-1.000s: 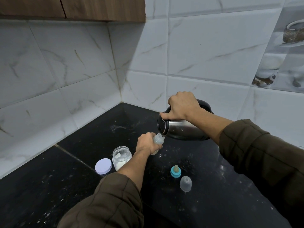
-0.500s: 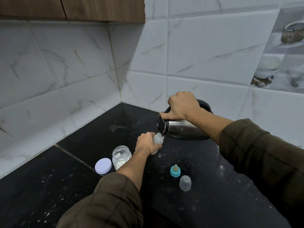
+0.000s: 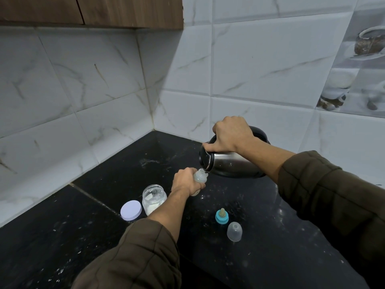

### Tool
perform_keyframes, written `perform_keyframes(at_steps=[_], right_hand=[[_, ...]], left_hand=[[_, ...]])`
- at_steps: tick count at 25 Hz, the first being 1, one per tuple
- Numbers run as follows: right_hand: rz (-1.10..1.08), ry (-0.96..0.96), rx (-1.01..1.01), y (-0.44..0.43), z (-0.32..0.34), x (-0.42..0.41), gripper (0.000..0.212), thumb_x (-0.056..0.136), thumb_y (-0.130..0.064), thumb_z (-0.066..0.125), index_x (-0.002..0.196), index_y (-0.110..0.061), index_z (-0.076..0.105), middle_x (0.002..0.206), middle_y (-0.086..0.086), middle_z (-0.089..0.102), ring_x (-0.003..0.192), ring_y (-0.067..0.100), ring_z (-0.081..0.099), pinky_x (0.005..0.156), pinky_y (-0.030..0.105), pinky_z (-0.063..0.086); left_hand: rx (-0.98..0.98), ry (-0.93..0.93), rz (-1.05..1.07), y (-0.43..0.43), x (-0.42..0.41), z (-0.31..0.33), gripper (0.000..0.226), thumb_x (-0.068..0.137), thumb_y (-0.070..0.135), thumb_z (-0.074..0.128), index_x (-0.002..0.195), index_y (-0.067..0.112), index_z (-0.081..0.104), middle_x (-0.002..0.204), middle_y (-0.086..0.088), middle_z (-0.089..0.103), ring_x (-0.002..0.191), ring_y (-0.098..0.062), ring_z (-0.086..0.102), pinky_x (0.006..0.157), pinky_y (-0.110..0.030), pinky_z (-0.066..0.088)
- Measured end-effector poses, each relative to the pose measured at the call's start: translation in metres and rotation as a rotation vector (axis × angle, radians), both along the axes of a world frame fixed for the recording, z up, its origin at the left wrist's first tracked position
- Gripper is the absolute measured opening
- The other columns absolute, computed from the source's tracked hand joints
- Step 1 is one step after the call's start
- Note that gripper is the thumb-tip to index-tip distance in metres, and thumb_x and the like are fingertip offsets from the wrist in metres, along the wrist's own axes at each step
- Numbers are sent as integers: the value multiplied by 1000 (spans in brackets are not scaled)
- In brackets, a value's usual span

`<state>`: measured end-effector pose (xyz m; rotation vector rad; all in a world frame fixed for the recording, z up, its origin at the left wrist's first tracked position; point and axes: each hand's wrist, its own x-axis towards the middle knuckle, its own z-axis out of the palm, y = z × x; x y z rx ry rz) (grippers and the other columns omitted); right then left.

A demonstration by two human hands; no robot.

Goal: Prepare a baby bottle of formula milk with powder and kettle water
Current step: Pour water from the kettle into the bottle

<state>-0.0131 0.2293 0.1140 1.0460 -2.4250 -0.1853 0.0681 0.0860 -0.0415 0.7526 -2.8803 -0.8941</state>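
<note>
My right hand (image 3: pixel 231 133) grips the handle of a steel kettle (image 3: pixel 230 164), which is tipped to the left with its spout right over the open neck of the baby bottle (image 3: pixel 200 176). My left hand (image 3: pixel 185 181) is wrapped around that small clear bottle and holds it tilted on the black counter (image 3: pixel 83 236); most of its body is hidden by my fingers. An open glass jar of white powder (image 3: pixel 154 198) stands just left of my left wrist, with its pale lilac lid (image 3: pixel 131 210) lying beside it.
The teal teat ring with its teat (image 3: pixel 221 216) and the clear bottle cap (image 3: pixel 234 231) rest on the counter in front of the kettle. White marble tiles form a corner behind, and a wooden cabinet (image 3: pixel 104 11) hangs above at the left.
Almost nothing has moved; the kettle stays tipped over the bottle neck and both hands keep their grip.
</note>
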Motion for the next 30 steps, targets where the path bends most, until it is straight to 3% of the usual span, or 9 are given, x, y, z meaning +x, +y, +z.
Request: perform_keyframes(at_steps=[9,30], right_hand=[[-3,0,-4,1,1,-2,60,78,-74,53,58,-17,51,55,-1,46,49,18,39,56,28,36],[35,16,-2,0,1,-3,60,78,-72,55,56,-17,44,56,1,44,58,26,50,58,30,37]], left_hand=[[4,12,8,1,-1,0,60,78,34,89,132,24,65,124,-3,72,119,-22,65,102,-40,52],[-5,31,16,0,-6,-4,60,76,35,90,131,24,67,123,-3,73,117,-22,65,100,-39,53]])
